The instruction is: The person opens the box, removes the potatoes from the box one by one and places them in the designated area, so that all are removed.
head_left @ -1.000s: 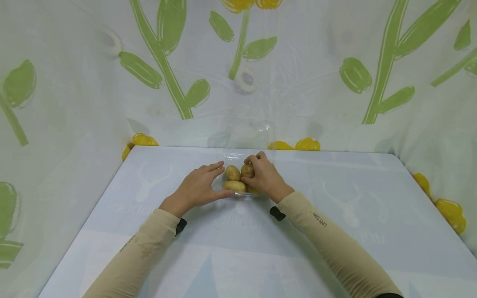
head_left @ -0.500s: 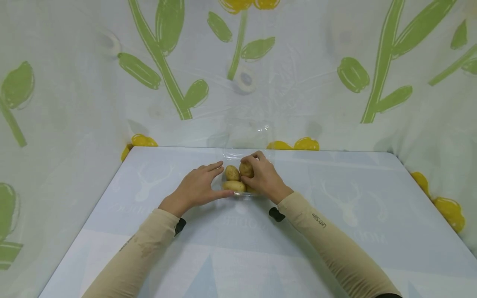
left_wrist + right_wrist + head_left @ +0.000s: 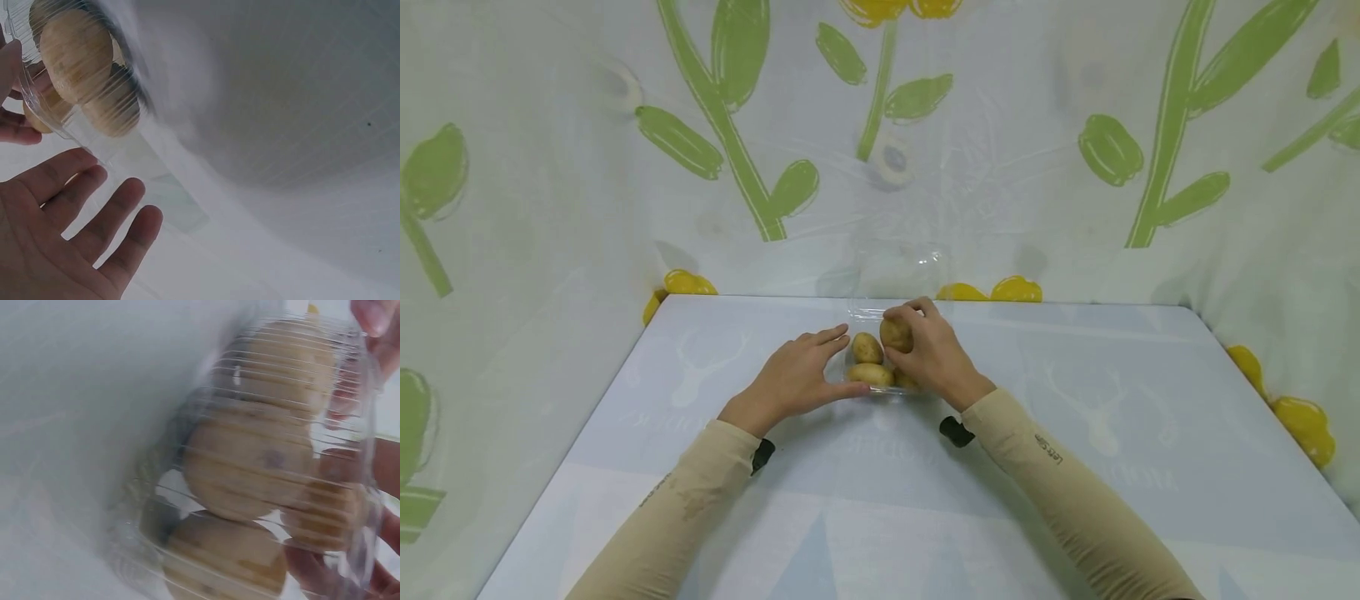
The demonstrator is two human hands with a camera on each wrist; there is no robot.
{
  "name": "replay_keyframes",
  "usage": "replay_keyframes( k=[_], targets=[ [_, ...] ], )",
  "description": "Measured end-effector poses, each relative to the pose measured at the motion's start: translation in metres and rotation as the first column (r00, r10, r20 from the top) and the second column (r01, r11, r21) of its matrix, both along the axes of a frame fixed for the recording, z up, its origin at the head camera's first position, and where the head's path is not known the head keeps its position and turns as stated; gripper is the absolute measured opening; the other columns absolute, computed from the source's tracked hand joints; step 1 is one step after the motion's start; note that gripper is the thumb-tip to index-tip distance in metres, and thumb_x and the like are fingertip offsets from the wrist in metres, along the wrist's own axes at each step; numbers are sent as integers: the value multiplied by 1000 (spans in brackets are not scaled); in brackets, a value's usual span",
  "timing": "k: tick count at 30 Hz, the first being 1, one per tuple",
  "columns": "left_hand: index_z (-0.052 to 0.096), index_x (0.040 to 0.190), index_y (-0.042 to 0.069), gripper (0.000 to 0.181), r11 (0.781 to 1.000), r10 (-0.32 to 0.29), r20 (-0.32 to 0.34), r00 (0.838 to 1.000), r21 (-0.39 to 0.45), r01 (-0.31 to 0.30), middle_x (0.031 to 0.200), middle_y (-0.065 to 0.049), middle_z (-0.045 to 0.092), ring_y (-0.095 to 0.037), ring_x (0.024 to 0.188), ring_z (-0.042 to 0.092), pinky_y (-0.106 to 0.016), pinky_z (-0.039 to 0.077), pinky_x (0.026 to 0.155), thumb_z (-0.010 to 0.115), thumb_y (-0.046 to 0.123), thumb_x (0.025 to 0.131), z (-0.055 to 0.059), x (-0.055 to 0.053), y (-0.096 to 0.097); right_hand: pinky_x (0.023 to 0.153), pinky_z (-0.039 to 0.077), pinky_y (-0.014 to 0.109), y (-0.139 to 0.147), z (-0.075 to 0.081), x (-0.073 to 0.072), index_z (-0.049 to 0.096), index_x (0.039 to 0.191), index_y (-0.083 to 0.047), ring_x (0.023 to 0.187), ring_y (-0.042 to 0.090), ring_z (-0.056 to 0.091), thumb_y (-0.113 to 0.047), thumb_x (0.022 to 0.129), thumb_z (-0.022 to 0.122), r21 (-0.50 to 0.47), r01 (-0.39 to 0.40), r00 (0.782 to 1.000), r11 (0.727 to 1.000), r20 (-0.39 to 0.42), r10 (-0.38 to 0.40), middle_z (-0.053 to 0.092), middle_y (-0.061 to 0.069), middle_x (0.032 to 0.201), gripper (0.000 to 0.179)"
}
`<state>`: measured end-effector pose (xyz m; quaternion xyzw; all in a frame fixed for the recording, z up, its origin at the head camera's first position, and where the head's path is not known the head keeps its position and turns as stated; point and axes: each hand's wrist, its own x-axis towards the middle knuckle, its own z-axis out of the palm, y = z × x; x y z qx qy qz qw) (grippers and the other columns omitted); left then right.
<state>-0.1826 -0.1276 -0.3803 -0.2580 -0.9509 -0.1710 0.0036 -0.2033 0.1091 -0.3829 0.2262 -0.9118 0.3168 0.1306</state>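
Observation:
A clear plastic clamshell box stands near the table's far edge with several potatoes in it. Between the thumb and fingers of my right hand is a potato, over the box's back right part. Two others, a round potato and a longer potato, lie on the box's left side. My left hand is spread at that side, thumb along the front rim and fingers straight; its open palm shows in the left wrist view. Through the ribbed wall in the right wrist view, potatoes sit close together.
The box's transparent lid stands raised at the back, overlapping the patterned curtain. A pale printed cloth covers the table, whose far edge runs just behind the box.
My right hand has raised its potato slightly, up and a little to the left in the head view. The left hand has stayed at the box.

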Motion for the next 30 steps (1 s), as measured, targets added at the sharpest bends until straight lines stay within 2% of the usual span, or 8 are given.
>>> replay_keyframes(
  k=[6,12,16,21,30],
  targets=[
    [55,146,4,92,1000,-1,4,1000,3,1,158,-5,43,-34,136,49,-55,43,106,66,72,84,0,1,1,92,55,40,3,8,6,67,124,-10,106,29,62,-11,82,84,-27,-5,999,1000,-36,4,53,12,124,45],
    [54,146,4,92,1000,-13,-4,1000,-12,13,158,-5,43,-35,135,49,-55,43,106,64,72,85,-1,2,2,83,56,33,8,14,14,67,124,-7,100,25,62,-9,82,82,-76,-27,995,997,-103,20,55,11,126,44],
    [53,147,4,92,1000,-8,3,1000,-12,8,158,-5,42,-36,136,49,-55,42,107,65,72,85,-1,2,2,81,57,30,12,19,19,66,124,-6,102,22,63,-7,83,81,-119,-52,992,992,-123,37,57,9,131,44],
    [53,147,4,92,1000,-10,7,1000,-6,10,159,-5,42,-35,136,49,-54,42,107,65,72,86,-2,1,1,81,57,29,20,24,25,64,125,-5,101,19,62,-4,83,81,-174,-82,986,981,-159,54,61,7,125,46],
    [53,147,4,93,1000,-9,9,1000,-14,9,159,-5,42,-36,135,49,-55,42,107,64,73,85,0,2,1,80,58,30,37,27,29,64,125,-4,100,19,61,-1,81,82,-205,-53,981,977,-192,13,61,9,122,47]
  ],
)
